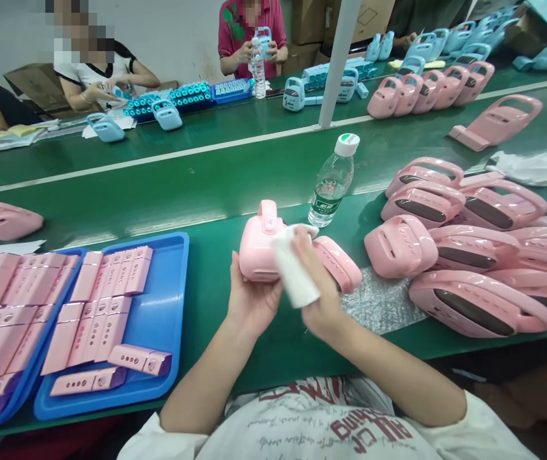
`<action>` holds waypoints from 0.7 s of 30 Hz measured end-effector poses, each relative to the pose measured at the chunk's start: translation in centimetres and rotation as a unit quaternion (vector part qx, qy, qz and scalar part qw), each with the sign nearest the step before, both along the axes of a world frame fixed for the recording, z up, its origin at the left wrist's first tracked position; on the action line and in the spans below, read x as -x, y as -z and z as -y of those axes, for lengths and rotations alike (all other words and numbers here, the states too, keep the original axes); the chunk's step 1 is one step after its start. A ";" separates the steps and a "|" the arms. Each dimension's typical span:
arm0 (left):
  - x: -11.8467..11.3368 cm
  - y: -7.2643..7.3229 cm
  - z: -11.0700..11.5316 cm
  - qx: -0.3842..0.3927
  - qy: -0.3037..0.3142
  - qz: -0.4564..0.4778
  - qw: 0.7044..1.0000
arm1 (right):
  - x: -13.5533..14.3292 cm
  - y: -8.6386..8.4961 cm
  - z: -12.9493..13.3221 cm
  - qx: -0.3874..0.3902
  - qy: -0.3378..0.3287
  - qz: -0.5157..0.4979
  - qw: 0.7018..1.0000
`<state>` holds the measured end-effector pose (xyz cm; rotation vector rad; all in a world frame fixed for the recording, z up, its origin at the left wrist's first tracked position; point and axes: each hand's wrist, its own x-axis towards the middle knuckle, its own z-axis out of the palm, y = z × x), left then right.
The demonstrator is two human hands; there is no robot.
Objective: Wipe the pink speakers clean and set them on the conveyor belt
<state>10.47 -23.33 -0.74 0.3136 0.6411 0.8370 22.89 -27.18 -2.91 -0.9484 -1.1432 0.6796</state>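
Note:
My left hand [255, 305] is wrapped round the lower part of a pink plastic device with a carrying handle [257, 246], holding it up over the green bench. In my right hand [319, 281] is a white cloth [294, 265], pressed against or just beside the device's right side. Part of the device is hidden by the cloth. Right behind my right hand lies another pink device [340, 265], partly covered by my fingers. A clear water bottle [330, 185] with a white and green cap stands just beyond.
Blue trays [183, 281] on the left hold rows of pink stick-shaped parts [110, 319]. Several pink devices [482, 303] are piled at right, near a bubble-wrap sheet [383, 303]. A metal post [338, 64] rises beyond the belt [197, 166]. Co-workers sit opposite among blue devices.

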 end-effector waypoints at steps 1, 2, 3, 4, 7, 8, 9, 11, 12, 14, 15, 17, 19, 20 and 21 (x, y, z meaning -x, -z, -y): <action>0.1 -0.1 0.0 0.028 0.001 0.017 0.999 | -0.2 -0.3 -0.5 0.058 0.016 -0.094 0.994; 0.1 -0.3 0.1 0.057 0.006 0.034 0.998 | -0.5 -0.8 -1.1 0.105 0.028 -0.180 0.978; 0.2 -0.4 0.2 0.086 0.016 0.050 0.995 | -0.8 -1.3 -1.6 0.136 0.033 -0.250 0.958; 0.2 -0.5 0.3 0.108 0.030 0.064 0.992 | -1.2 -1.8 -2.2 0.154 0.030 -0.302 0.940; 0.3 -1.0 0.7 0.144 0.065 0.085 0.984 | -2.4 -3.4 -3.5 0.178 -0.003 -0.387 0.905; 0.3 -1.2 0.9 0.151 0.076 0.091 0.981 | -2.8 -3.8 -3.9 0.182 -0.020 -0.381 0.906; 0.2 -1.4 1.0 0.158 0.086 0.097 0.979 | -3.2 -4.2 -4.2 0.191 -0.040 -0.365 0.910; 0.2 -1.9 1.4 0.164 0.103 0.114 0.974 | -3.8 -4.8 -4.7 0.229 -0.094 -0.316 0.916; 0.1 -2.0 1.6 0.166 0.114 0.126 0.971 | -4.0 -4.9 -4.9 0.254 -0.120 -0.286 0.916; 0.0 -2.2 1.9 0.164 0.141 0.156 0.964 | -4.2 -5.1 -5.4 0.291 -0.153 -0.228 0.916; 0.0 -2.1 2.1 0.160 0.159 0.173 0.959 | -4.2 -5.1 -5.7 0.291 -0.161 -0.206 0.920; -0.1 -1.7 2.3 0.146 0.198 0.198 0.949 | -4.1 -5.1 -6.0 0.265 -0.168 -0.175 0.933; 0.0 -1.2 2.2 0.110 0.240 0.194 0.945 | -4.2 -5.2 -6.0 0.223 -0.173 -0.147 0.948; 0.1 -1.0 2.1 0.079 0.254 0.171 0.949 | -4.3 -5.3 -6.0 0.212 -0.173 -0.129 0.953; 0.3 -0.9 1.9 0.041 0.252 0.131 0.958 | -4.6 -5.4 -5.8 0.209 -0.168 -0.108 0.957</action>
